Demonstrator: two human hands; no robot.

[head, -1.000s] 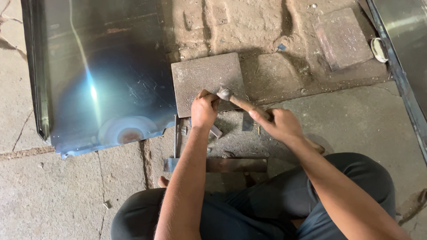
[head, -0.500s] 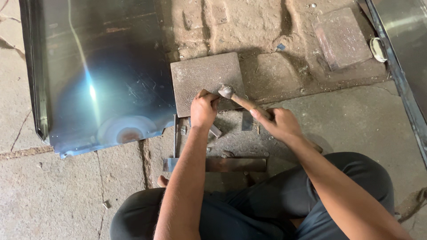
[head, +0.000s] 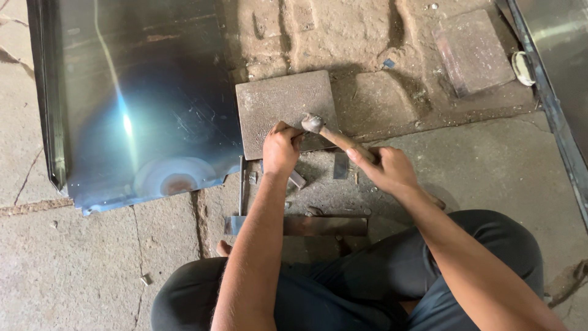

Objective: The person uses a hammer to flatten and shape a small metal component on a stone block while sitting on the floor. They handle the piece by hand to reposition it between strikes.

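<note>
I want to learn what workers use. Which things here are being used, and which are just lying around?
In use: hammer in the right hand; left hand pressing at the square metal plate.

Lying about: shiny metal sheet, framing square, second metal plate.

A: Hammer [head: 334,136] in right hand [head: 386,170]: dull grey metal head, worn wooden handle. Square plate [head: 283,107] beneath: matt, pitted steel, rust-brown.

B: Noted. Large sheet [head: 135,92] left: glossy metal, mirror-smooth, glare streak. Floor [head: 490,165]: rough cracked concrete, dusty. Trousers [head: 367,288]: dark matt cloth.
</note>
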